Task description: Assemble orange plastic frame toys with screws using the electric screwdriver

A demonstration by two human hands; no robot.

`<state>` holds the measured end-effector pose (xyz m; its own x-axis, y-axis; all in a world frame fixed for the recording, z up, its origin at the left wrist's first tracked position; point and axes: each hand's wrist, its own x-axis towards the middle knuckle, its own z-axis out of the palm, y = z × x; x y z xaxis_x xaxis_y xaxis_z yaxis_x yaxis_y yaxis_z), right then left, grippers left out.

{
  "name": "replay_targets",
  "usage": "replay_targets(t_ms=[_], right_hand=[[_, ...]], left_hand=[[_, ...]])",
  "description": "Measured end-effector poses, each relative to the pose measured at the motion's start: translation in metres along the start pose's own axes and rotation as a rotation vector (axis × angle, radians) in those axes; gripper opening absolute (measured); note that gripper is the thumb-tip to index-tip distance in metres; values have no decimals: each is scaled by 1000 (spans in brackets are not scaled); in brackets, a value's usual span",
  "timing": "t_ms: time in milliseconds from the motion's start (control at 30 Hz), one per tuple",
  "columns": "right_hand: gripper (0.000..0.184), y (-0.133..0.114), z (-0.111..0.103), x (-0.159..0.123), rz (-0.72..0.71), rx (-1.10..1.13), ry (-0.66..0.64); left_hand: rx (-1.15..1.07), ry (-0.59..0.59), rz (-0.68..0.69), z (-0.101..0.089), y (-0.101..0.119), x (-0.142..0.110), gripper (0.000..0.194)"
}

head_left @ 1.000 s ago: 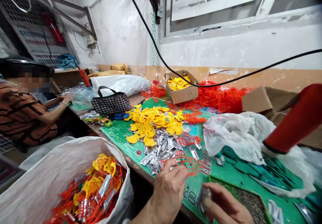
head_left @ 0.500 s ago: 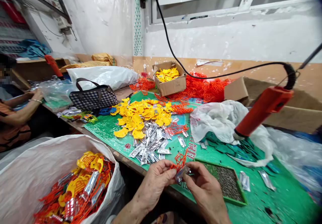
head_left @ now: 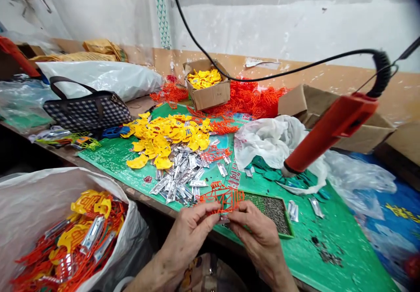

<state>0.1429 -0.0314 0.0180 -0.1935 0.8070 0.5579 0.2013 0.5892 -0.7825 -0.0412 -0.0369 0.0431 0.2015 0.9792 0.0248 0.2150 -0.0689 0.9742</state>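
Note:
My left hand (head_left: 187, 233) and my right hand (head_left: 257, 230) meet near the table's front edge, each with thumb and fingers pinched. Between them stands an orange plastic lattice piece (head_left: 219, 193), gripped along its lower edge. A small shiny silver piece (head_left: 224, 218) shows at the fingertips under it, mostly hidden by the fingers. Just beyond lies a heap of silver metal strips (head_left: 179, 174), with a pile of yellow plastic parts (head_left: 164, 134) behind. Right of my hands is a green tray (head_left: 288, 230) of small screw-like metal bits.
At lower left an open white sack (head_left: 131, 222) holds joined orange, yellow and silver pieces. A red power screwdriver (head_left: 328, 134) hangs from a black cable at right. Behind are a checked bag (head_left: 87, 112), a carton (head_left: 211, 97) of yellow parts, orange lattices (head_left: 259, 99) and a white plastic bag (head_left: 265, 138).
My left hand picked up the orange lattice from beside the silver heap and brought it to the silver piece in my right hand. The lattice now stands upright. The view has turned right and down.

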Motion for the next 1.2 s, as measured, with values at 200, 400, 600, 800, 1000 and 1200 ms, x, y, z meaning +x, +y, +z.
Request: replay_targets(t_ms=[200,400,600,800,1000,1200], right_hand=[[29,8,9,-20,-23,-151,141],[22,10,25,-34,213,10,284],[22,21,26,-48,111,-77,287],[60,12,19,-41,-135,-290,204],[58,14,20,-42,-205,-332,209],[39,17,24,-41,-248,-293,263]], left_hand=[[272,21,304,3,4,-5,30],[456,2,496,8,-1,-8,34],[512,-25,495,10,-2,-7,29],[464,-41,425,10,1,-7,26],[444,-54,421,9,6,-6,25],[426,5,582,11,2,-6,20]])
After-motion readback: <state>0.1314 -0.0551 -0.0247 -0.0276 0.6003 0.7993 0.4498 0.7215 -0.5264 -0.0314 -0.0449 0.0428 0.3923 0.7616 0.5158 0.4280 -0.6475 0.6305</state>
